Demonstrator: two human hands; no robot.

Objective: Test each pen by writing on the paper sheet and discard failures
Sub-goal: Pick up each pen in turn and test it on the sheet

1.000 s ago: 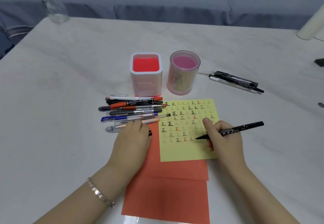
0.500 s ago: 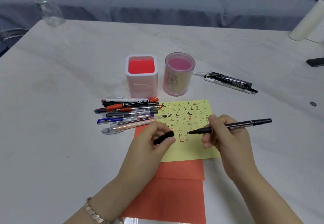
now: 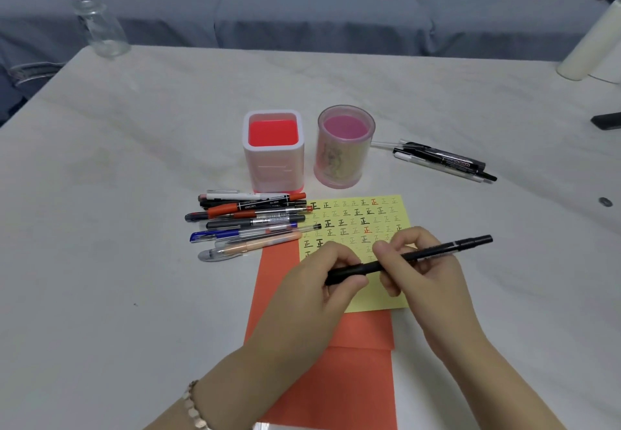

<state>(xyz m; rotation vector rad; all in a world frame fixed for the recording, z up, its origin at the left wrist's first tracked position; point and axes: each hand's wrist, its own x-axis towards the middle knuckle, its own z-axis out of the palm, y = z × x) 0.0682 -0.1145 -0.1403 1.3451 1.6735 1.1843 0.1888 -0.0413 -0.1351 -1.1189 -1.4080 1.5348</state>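
Two hands hold one black pen (image 3: 433,253) just above the near half of the yellow sheet (image 3: 379,302). The left hand (image 3: 312,281), with a bracelet (image 3: 193,406) at its wrist, pinches the pen's left end between thumb and curled fingers. The right hand (image 3: 423,278) curls round the middle of the barrel. The pen lies nearly level, and its free end sticks out past the sheet's right edge.

Orange paper (image 3: 336,379) lies under the sheet and reaches from its near edge towards the person. The sheet itself is covered in rows of small written marks, mostly black and a few red.

Just left of the sheet's far half lies a pile of pens (image 3: 252,224), side by side, with some tips touching its left edge. Just beyond the sheet stand two holders: a square holder (image 3: 274,150) with a red inside, and to its right a round holder (image 3: 344,147) with a pink inside. Beyond the sheet's far right corner, apart from it, lies a small bunch of pens (image 3: 443,160) on the white table (image 3: 134,160).

Far beyond the sheet, to the left, a clear glass bottle (image 3: 100,29) stands at the table's far edge, and a grey sofa (image 3: 319,9) runs behind it.
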